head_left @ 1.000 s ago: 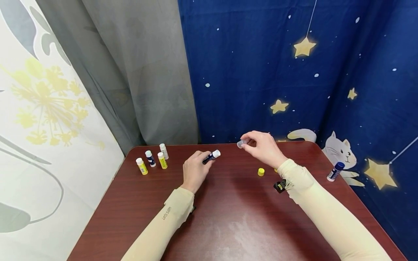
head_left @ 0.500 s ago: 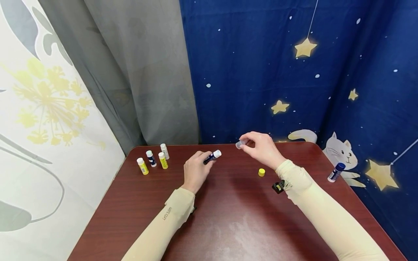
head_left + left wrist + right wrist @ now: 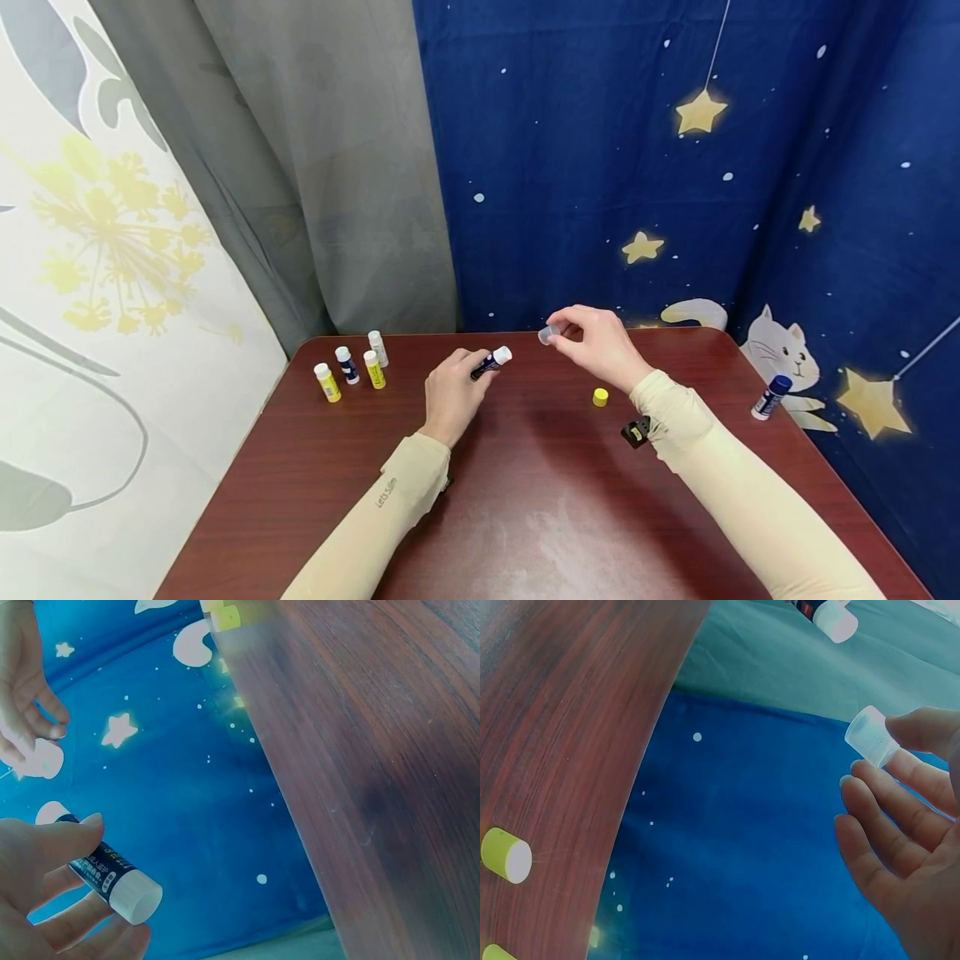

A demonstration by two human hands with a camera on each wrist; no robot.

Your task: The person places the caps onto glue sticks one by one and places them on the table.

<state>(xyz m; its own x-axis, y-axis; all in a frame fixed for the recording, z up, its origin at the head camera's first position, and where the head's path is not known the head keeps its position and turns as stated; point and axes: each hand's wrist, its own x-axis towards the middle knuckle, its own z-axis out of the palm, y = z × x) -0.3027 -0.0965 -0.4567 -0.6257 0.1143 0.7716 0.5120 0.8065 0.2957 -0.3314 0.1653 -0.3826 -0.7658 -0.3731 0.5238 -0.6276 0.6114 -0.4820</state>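
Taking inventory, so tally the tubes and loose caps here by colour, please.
Yellow cylindrical plastic tubes: 2
Dark-blue cylindrical plastic tubes: 3
White cylindrical plastic tube: 1
Yellow round plastic caps: 2, one partly out of view
Translucent round plastic cap: 1
Total: 9

Left sleeve (image 3: 386,492) reads "Let's Slim" in dark lettering. Navy stick (image 3: 105,871): label characters too blurred to make out.

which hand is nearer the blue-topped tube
The right hand: it is left of the blue-topped tube, pinching a clear cap. The left hand is farther left, gripping a dark tube.
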